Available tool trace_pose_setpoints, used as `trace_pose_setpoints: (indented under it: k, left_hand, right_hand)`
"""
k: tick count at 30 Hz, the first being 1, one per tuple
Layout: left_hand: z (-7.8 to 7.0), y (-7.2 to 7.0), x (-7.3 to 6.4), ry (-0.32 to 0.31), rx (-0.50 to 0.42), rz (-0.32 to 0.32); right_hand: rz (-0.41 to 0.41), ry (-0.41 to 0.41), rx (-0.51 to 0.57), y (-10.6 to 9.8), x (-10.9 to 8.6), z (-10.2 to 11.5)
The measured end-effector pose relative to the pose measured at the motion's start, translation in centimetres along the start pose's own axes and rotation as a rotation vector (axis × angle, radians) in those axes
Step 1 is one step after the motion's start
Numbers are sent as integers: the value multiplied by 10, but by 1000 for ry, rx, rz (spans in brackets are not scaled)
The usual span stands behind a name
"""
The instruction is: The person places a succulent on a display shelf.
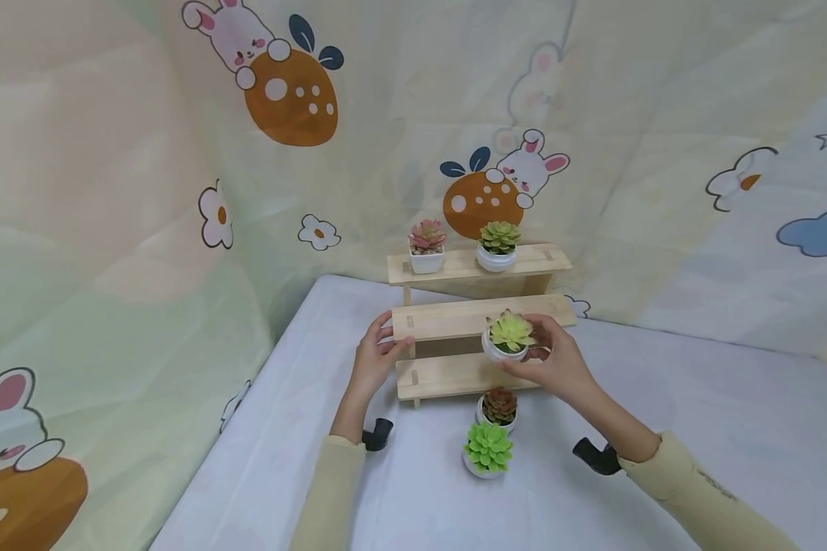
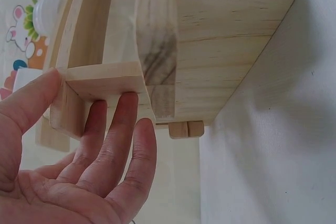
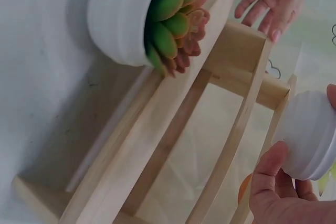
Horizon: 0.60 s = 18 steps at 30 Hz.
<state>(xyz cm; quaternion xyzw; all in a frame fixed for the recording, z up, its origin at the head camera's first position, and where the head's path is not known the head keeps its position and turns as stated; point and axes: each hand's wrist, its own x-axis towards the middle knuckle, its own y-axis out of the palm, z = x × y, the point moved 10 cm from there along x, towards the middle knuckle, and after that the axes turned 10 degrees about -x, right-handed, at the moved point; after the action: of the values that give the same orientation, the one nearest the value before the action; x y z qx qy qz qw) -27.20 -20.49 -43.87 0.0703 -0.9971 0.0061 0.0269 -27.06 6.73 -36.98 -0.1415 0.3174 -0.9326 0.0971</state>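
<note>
A three-tier wooden shelf (image 1: 448, 318) stands on the white-covered table. At the left end of its middle tier is my left hand (image 1: 375, 353), thumb on the board and fingers bent at its end; the left wrist view shows the fingertips (image 2: 127, 100) against the wood. My right hand (image 1: 554, 358) holds a yellow-green potted succulent (image 1: 511, 334) by its round white pot (image 3: 307, 135), in front of the middle tier. On the top tier sit a pink succulent (image 1: 427, 245) in a square pot and a green succulent (image 1: 498, 246) in a round one.
Before the shelf, a reddish-brown potted succulent (image 1: 499, 407) and a bright green one (image 1: 488, 448) stand close together on the table (image 1: 413, 497). A printed fabric backdrop (image 1: 386, 153) with rabbits rises behind and at the left.
</note>
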Motion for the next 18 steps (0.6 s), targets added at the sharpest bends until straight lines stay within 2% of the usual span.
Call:
trace_pose_setpoints:
  k: [7, 12, 18]
  left_hand:
    - [1, 0, 0, -10, 7, -9]
    - [0, 2, 1, -1, 2, 2]
    - [-2, 2, 1, 7, 4, 3]
  right_hand:
    - [30, -11, 53, 14, 14, 8]
    - [36, 7, 53, 16, 27, 12]
    - [73, 28, 51, 28, 42, 17]
